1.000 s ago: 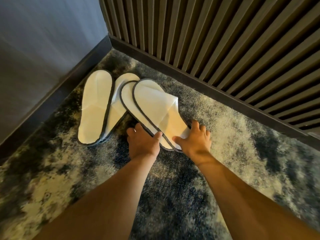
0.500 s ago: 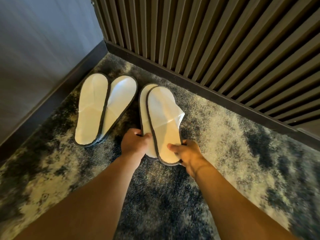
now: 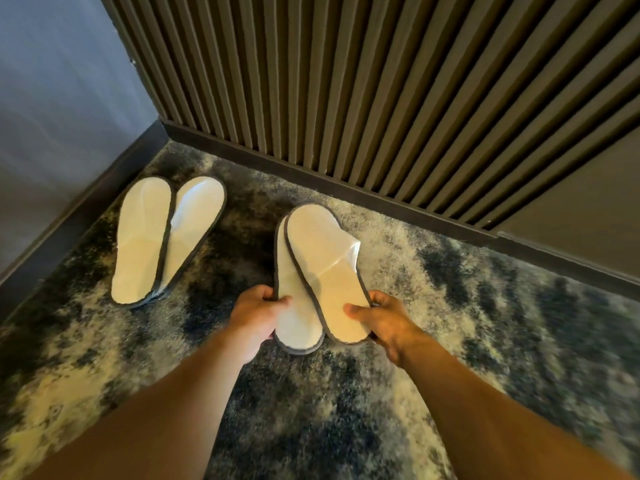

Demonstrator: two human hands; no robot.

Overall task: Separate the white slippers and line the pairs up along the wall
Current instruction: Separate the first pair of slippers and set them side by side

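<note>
Slippers half sorted: one overlapped pair (image 3: 166, 237) lies far left of the hands, left hand (image 3: 254, 318) and right hand (image 3: 384, 322) each pinch a heel of the stacked pair (image 3: 318, 271) between them, not yet separated.

carpet (image 3: 433, 271) right of held slippers (image 3: 318, 271): open | slatted wall (image 3: 381, 98): blocks beyond
</note>
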